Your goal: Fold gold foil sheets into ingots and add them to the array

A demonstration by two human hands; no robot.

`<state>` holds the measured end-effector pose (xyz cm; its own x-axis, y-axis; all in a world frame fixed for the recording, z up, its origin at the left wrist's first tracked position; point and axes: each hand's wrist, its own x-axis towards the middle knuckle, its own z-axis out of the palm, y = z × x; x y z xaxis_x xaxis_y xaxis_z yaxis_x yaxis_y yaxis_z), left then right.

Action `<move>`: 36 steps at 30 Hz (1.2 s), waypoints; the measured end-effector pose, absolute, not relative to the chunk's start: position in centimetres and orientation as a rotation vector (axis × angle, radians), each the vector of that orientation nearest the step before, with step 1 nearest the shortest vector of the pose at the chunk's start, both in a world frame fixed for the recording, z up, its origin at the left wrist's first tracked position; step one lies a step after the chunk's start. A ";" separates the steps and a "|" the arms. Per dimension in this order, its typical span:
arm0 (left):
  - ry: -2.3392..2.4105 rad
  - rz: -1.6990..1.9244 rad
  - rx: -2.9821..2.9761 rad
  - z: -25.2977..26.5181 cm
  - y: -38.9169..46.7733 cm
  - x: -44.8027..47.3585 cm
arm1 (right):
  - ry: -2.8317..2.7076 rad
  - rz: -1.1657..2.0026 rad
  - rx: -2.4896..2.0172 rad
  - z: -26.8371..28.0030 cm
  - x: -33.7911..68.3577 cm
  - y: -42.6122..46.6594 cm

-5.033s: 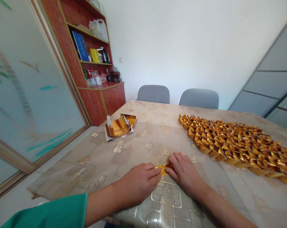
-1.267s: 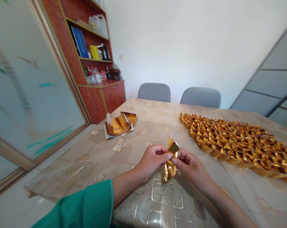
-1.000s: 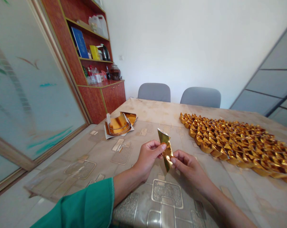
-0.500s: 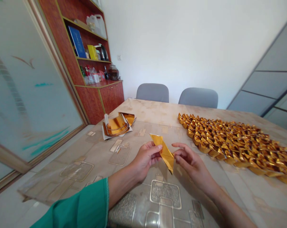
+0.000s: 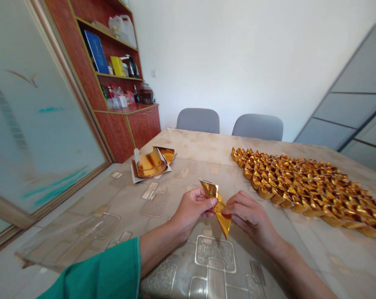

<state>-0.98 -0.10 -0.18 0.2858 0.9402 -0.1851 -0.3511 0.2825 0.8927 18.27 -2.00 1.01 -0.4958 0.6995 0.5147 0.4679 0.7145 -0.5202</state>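
Observation:
Above the table, a piece of gold foil paper [image 5: 220, 205], folded into a long pointed shape, is held between both hands. My left hand [image 5: 192, 209] pinches its left side, with the thumb lying on the front face. My right hand [image 5: 248, 211] has its fingers closed on the lower right edge; some of those fingertips are hidden behind the paper. A stack of curved gold foil sheets [image 5: 150, 164] with white edges lies to the left on the table. Rows of folded gold paper pieces [image 5: 306, 182] stand packed together at the right.
A patterned plastic cover [image 5: 109, 199] lies over the table. Two grey chairs [image 5: 197, 120] stand at its far side, before a white wall. At the back left is a red-brown shelf cabinet [image 5: 116, 124] with bottles and a kettle, beside a frosted glass door [image 5: 35, 137].
My right hand has closed onto the foil paper from the right. The paper has turned slightly and looks more creased in the middle. The view has shifted a little.

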 end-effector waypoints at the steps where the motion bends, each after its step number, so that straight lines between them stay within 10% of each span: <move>1: 0.852 1.033 0.864 -0.2 -0.1 -1.0 | -2.192 0.427 -0.883 1.1 18.3 -2.0; 36: 0.815 1.051 0.890 0.1 -1.0 -0.5 | -1.820 0.658 -1.096 -0.2 16.9 -1.9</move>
<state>-0.50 -1.04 0.06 0.2886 0.9482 -0.1330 -0.3645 0.2373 0.9004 16.85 -1.87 -0.16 -0.2176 0.8834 0.4151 0.4135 0.4687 -0.7806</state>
